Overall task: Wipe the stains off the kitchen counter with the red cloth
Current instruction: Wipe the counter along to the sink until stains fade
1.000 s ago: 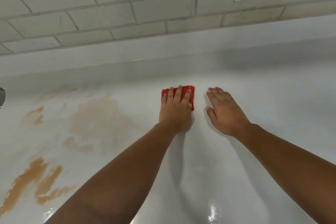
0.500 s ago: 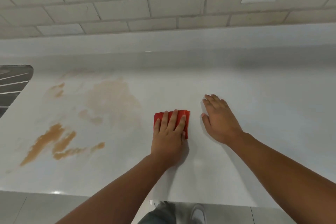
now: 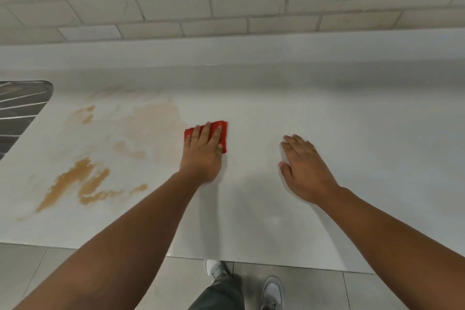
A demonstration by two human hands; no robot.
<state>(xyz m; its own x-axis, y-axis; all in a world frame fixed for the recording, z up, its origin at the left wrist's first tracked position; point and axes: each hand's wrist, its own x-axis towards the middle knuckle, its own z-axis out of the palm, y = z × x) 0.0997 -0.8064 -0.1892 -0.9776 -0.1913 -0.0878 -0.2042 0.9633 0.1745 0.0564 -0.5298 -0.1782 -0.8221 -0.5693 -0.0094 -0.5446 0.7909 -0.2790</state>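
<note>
While the folded red cloth [image 3: 222,129] lies on the white kitchen counter [image 3: 364,138] beside a pale brown smear [image 3: 156,118], the left hand [image 3: 202,156] presses it flat, fingers straight and slightly spread. The right hand [image 3: 305,171] rests palm-down nearby, holding nothing; firm overlapping strokes leftward should reach the darker streaks [image 3: 73,181].

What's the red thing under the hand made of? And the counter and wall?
Red cloth: looks like soft fabric, matte, folded flat. Counter: smooth pale stone or laminate, faintly glossy; cannot tell which. Wall: cream tiles, probably ceramic, with grout lines.
</note>
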